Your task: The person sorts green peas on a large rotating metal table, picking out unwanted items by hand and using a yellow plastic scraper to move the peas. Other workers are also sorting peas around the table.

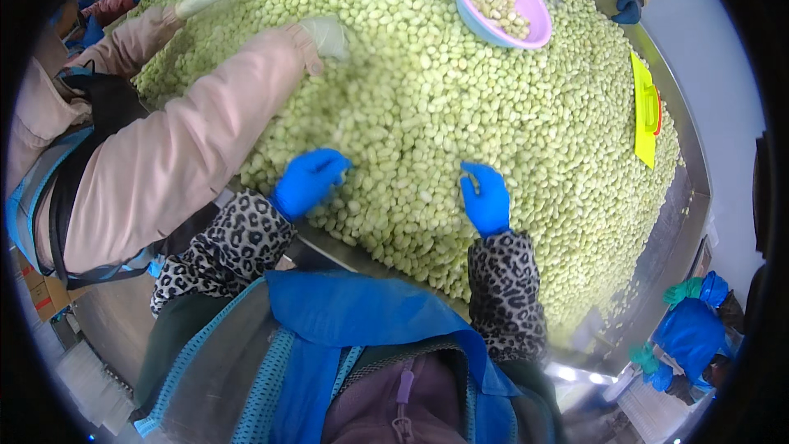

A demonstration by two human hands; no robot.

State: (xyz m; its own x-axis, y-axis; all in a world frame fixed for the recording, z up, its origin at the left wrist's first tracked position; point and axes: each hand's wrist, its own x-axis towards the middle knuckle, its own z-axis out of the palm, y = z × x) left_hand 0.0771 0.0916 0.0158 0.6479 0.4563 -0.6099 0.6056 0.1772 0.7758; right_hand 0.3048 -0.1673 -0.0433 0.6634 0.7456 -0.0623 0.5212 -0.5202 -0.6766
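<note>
A broad heap of small pale green oval fruits or beans (419,135) lies before me on a metal sorting table (684,197). My left hand (311,182), in a blue glove, is over the near left part of the heap with its fingers curled; whether it holds anything is hidden. My right hand (486,197), also blue-gloved, rests at the heap to the right, thumb and forefinger apart, with nothing visible between them. Loose green pieces lie between my two hands.
Beyond the hands, a pink and blue plastic basin (502,5) holds paler pieces. A yellow plastic scraper (646,112) lies on the heap at right. A co-worker's pink sleeve (203,129) reaches in close at left. Other co-workers' gloved hands (629,7) are around the rim.
</note>
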